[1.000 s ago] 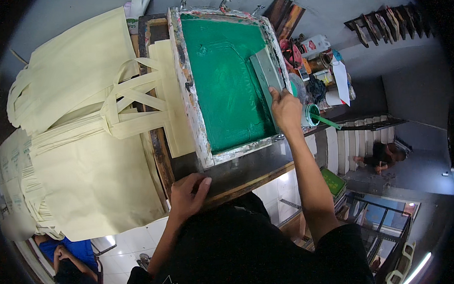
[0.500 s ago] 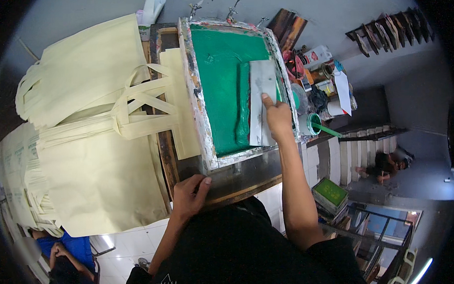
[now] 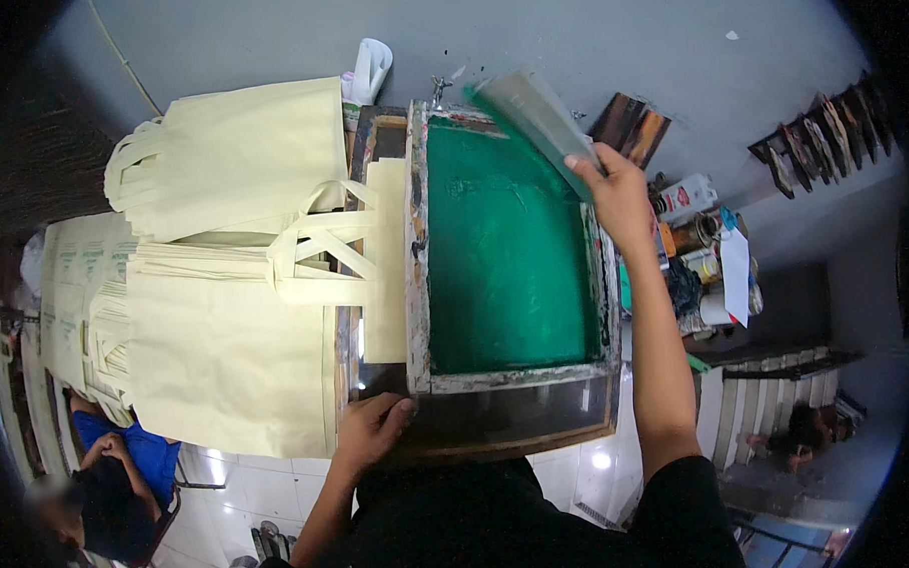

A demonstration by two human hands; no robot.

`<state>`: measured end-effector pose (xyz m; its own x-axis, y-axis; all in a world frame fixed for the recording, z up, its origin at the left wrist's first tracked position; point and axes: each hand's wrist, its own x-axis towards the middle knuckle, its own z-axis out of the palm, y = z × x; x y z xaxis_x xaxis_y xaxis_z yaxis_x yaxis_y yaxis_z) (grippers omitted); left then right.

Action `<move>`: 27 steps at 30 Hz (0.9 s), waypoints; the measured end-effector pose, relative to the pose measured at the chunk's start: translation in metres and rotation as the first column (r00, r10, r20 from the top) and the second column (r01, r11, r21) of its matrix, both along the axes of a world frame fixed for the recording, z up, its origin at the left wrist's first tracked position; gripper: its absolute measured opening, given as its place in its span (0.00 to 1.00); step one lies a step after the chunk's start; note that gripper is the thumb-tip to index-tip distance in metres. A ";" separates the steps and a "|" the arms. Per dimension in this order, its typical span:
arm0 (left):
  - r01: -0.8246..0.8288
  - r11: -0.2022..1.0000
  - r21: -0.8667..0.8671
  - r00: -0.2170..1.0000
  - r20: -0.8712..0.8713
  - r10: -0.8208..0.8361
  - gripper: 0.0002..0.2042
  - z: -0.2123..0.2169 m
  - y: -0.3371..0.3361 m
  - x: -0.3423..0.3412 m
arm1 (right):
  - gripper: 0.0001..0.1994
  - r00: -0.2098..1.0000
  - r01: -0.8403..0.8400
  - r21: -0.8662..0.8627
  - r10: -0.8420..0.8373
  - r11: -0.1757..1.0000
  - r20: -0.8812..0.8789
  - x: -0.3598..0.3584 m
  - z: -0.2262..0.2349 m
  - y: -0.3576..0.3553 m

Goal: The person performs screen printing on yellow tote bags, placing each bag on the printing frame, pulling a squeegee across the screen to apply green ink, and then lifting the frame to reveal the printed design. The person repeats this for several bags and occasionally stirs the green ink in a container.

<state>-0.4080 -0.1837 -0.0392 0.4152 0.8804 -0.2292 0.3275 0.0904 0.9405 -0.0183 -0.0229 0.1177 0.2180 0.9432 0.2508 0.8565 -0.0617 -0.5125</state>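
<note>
A squeegee [image 3: 541, 121] with a pale grey body and a green-inked edge is gripped by my right hand [image 3: 622, 200], thumb on its upper face. It is tilted over the far right part of a paint-crusted screen frame [image 3: 419, 275]. Green ink [image 3: 504, 272] coats the screen inside the frame. By the frame's near left corner, my left hand [image 3: 372, 429] rests on the dark printing board [image 3: 489, 415], fingers loosely bent and thumb apart. Whether it touches the frame, I cannot tell. A cream tote bag [image 3: 382, 276] lies partly under the frame's left side, its handles spread leftward.
Stacks of cream bags [image 3: 237, 352] fill the left side. Bottles and tubs [image 3: 687, 198] crowd the right, next to a white sheet [image 3: 736, 279]. A wall rack [image 3: 820, 136] hangs beyond. One person [image 3: 121, 486] sits at lower left; another [image 3: 810, 432] is by the stairs.
My right hand has carried the squeegee away from me, from the screen's right part to its far right edge, and turned it. The view has shifted; my left hand stays by the near corner.
</note>
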 end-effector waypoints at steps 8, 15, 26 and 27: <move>-0.273 0.961 -0.044 0.932 0.235 0.276 0.13 0.023 0.020 0.009 | 0.09 0.898 -0.251 0.026 0.222 0.968 0.381 0.025 -0.105 0.045; -0.116 0.811 0.573 0.984 -0.046 0.173 0.10 0.119 0.147 0.098 | 0.14 0.884 -0.394 -0.054 0.394 0.918 0.251 0.077 -0.062 0.100; 0.366 0.721 0.589 0.849 -0.529 0.002 0.16 0.098 0.343 0.215 | 0.27 0.901 -0.147 -0.049 0.154 0.988 0.406 0.068 -0.082 0.107; 0.350 0.755 0.554 0.846 -0.533 -0.001 0.16 0.101 0.337 0.217 | 0.27 0.899 -0.142 -0.067 0.157 0.988 0.408 0.070 -0.083 0.103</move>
<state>-0.1914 0.1533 0.0620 0.5676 0.8145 0.1203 0.6864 -0.5488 0.4771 0.0519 0.0798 0.0342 -0.0417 0.9662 0.2545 0.9910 0.0725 -0.1129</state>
